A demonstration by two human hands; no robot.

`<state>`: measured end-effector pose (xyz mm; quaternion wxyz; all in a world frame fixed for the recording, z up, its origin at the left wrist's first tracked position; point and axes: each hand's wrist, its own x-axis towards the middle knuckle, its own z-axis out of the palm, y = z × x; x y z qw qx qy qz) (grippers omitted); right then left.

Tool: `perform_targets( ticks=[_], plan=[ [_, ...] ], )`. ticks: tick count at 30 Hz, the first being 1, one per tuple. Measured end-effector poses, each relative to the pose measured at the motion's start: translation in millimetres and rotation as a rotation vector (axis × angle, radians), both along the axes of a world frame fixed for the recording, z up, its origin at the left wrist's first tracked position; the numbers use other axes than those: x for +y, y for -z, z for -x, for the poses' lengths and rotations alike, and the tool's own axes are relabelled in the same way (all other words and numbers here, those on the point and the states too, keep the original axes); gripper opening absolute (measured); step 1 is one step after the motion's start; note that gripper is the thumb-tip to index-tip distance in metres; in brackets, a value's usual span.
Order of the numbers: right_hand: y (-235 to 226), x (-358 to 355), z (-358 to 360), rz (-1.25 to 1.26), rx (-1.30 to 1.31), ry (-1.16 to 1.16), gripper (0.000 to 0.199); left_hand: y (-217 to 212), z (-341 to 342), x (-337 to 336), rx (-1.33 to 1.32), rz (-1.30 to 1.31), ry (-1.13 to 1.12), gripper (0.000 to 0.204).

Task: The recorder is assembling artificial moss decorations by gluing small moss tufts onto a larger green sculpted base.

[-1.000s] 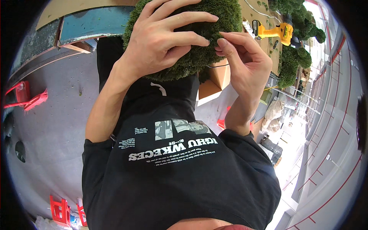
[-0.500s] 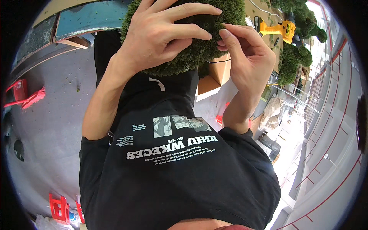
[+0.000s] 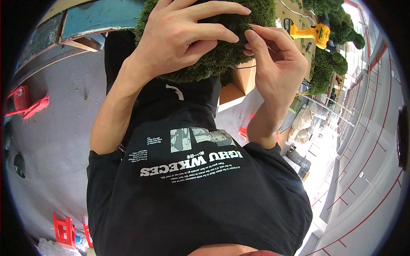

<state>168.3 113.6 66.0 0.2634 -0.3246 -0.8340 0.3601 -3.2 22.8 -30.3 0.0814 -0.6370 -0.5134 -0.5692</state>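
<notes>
A bushy green mass of artificial moss or foliage fills the top middle of the view, above my lap. Across it lies my left hand, fingers spread over the surface and pointing right. At the mass's right side, my right hand is closed in a pinch, thumb against forefinger, close to the left fingertips. Whatever is between those fingers is too small to make out. A thin dark wire runs from the lower edge of the mass toward my right palm. My left hand hides much of the greenery.
A yellow cordless drill lies on the worktable at right, near more green clumps. Below the mass is an open cardboard box. At left are a blue-topped bench and a red brush; a red stool stands lower left.
Both hands keep nearly the same pose. The left fingertips have shifted very slightly to the right, and the right hand stays in its pinch.
</notes>
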Motion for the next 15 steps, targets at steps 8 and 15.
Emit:
perform_targets(
  ticks=[8,15],
  plan=[
    [1.3,0.2,1.5,-0.073,-0.032,0.003,0.009,0.9,0.3,0.4,-0.015,-0.018,0.006,0.021],
    [-2.9,1.5,5.4,0.026,-0.041,0.045,0.010,2.2,0.0,0.1,0.027,0.007,-0.014,0.022]
  ],
)
